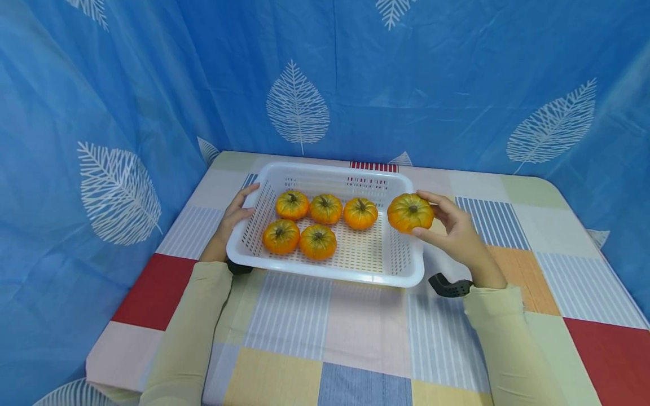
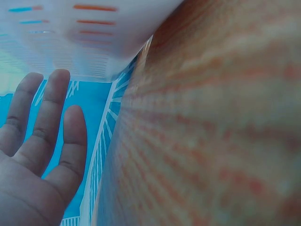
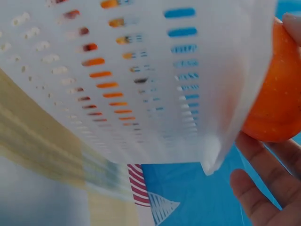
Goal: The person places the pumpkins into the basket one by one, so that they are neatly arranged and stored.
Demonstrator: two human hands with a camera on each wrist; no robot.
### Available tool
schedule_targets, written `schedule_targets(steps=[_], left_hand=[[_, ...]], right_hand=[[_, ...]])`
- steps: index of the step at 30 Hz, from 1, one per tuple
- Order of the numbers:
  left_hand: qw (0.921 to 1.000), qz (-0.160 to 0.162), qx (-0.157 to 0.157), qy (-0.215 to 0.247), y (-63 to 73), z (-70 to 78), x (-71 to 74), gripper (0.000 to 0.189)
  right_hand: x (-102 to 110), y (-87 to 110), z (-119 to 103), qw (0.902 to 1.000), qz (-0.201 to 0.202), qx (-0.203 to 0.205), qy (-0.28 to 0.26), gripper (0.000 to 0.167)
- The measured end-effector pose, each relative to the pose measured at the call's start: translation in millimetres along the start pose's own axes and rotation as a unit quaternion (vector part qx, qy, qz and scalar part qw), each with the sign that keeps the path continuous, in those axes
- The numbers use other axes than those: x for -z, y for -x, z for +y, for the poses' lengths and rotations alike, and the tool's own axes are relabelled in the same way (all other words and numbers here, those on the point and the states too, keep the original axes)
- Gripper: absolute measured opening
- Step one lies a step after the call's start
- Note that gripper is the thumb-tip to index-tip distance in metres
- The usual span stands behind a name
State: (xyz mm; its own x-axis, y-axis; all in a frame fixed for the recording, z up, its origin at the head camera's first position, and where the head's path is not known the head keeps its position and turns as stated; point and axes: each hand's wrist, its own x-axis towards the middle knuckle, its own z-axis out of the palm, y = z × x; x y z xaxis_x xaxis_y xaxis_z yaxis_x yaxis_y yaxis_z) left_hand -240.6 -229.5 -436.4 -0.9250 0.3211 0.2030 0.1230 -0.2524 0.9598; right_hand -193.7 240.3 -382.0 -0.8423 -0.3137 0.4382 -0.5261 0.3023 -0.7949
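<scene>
In the head view a white plastic basket [image 1: 325, 273] with slotted walls holds several small orange pumpkins [image 1: 325, 208] with dark stems. My right hand [image 1: 454, 234] grips another pumpkin [image 1: 410, 212] between thumb and fingers, above the basket's right rim. That same pumpkin [image 3: 281, 89] shows in the right wrist view, beside the basket's outer wall, with fingers beneath it. At the basket's left side is my left hand [image 1: 231, 221], fingers extended along the outer wall. The left wrist view shows that hand [image 2: 44, 155] with fairly straight, spread fingers close to the basket [image 2: 94, 52].
A patchwork-checked cloth [image 1: 365, 344] covers the table under the basket. Blue curtains [image 1: 406, 96] with white leaf prints hang behind and at both sides. Each wrist wears a black band [image 1: 449, 285].
</scene>
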Motion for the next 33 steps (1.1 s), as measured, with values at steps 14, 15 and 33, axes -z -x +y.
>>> schedule_targets(steps=[14,15,33], left_hand=[[1.0000,-0.005,-0.002,0.003,-1.6,0.0,1.6,0.066],[1.0000,-0.005,0.000,0.002,-1.4,0.0,1.6,0.066],[1.0000,-0.001,-0.004,0.001,-0.4,-1.0,1.8,0.065]], right_hand=[[-15.8,0.6,-1.9,0.9960,-0.040,0.013,0.078,0.073],[-17.1,0.8,-1.7,0.9956,-0.042,0.013,0.082,0.073],[-29.6,-12.5,-5.5,0.9765,-0.116,0.062,0.171,0.071]])
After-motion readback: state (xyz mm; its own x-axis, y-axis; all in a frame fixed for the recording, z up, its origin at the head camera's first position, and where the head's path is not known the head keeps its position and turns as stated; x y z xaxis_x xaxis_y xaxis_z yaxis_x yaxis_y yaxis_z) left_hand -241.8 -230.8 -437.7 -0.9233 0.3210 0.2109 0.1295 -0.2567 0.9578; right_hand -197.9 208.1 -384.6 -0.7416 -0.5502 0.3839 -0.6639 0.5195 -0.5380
